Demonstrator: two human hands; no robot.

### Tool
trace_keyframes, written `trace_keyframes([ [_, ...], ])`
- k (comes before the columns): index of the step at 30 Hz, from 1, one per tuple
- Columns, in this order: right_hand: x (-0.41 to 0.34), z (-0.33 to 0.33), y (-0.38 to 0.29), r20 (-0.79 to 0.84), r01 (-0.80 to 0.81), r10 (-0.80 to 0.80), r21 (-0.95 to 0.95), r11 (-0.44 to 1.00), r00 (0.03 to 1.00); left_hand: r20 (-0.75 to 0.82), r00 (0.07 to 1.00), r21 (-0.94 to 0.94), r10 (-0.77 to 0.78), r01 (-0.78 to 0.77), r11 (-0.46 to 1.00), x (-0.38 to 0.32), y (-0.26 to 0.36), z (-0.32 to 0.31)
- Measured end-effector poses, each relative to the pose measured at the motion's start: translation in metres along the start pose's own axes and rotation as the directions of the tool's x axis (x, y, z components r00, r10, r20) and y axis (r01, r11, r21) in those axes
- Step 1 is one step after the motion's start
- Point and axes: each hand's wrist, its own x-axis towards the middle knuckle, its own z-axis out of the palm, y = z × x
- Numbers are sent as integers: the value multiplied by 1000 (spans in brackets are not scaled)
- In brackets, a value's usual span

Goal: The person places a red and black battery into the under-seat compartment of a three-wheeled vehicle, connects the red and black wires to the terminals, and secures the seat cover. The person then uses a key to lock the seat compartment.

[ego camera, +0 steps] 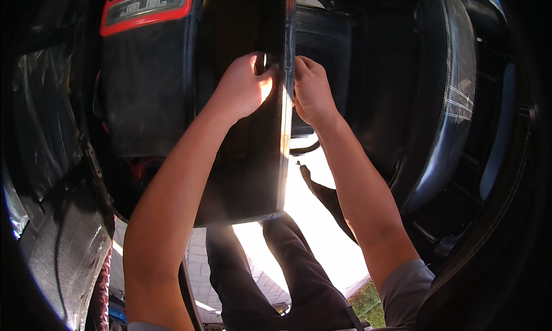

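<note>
A tall dark panel or box (246, 176) with a bright, worn metal edge stands upright before me. My left hand (248, 85) is at its dark face with the fingers curled; a small shiny piece shows by the thumb and forefinger, too dark to name. My right hand (312, 87) is on the other side of the edge, fingers curled close against it. What its fingertips touch is hidden. Left of the panel stands a black case (144, 85) with a red-framed badge (148, 7) at its top.
A black padded vinyl seat (457, 98) with white stitching is at the right. Plastic-covered dark panels (47, 115) line the left. My legs (297, 279) stand on sunlit paving (200, 262) below, and a dark curved strap-like thing (321, 193) hangs beside my right forearm.
</note>
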Motion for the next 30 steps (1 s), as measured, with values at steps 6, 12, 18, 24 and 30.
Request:
trace_keyframes([
  [6,1,-1,-1,9,-63,63,42,997,998,-96,971,72,218,-211,975,-5,-4,11],
  [12,0,-10,-4,95,-83,86,-38,996,992,-67,982,51,175,-172,984,-11,-2,8],
  [18,-4,-35,4,222,201,-151,-228,953,963,11,998,-148,-68,68,987,-8,3,2],
  [24,0,-35,9,174,237,-189,-324,916,967,-10,998,-145,-64,62,987,-7,5,4],
  [30,-2,-35,2,222,232,-167,-315,920,961,36,996,-100,-85,88,991,-9,14,0],
])
